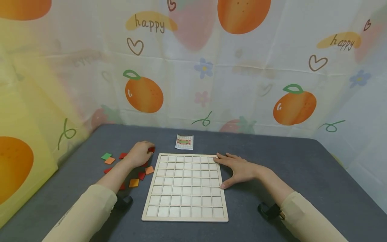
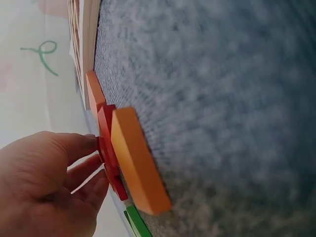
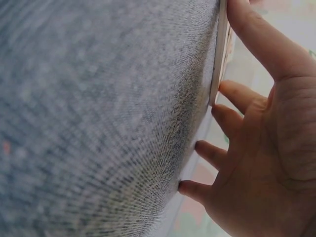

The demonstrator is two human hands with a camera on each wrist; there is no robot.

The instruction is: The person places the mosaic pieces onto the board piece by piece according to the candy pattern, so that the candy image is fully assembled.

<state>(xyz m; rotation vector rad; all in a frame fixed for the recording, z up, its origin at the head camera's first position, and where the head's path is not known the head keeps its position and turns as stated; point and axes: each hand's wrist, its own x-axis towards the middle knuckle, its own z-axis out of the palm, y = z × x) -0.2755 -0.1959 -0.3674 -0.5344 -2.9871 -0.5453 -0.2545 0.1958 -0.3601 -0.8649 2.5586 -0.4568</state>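
Note:
A pale wooden grid board (image 1: 185,188) lies flat on the dark grey table, its square cells bare. Just beyond its upper left corner, my left hand (image 1: 139,154) pinches a red square tile (image 1: 152,149) between thumb and fingers. In the left wrist view, that hand (image 2: 54,177) is beside red tiles (image 2: 107,143), and a thick orange tile (image 2: 138,163) stands nearer the camera. At the board's right side, my right hand (image 1: 240,169) has its fingers spread, with thumb and index touching the edge. The right wrist view shows this hand (image 3: 266,133) holding nothing.
Loose tiles lie left of the board, among them a green one (image 1: 106,156), a light orange one (image 1: 110,160) and a yellow-orange one (image 1: 134,183). Behind the board is a small pattern card (image 1: 184,142). A printed curtain (image 1: 181,67) hangs along the table's back edge.

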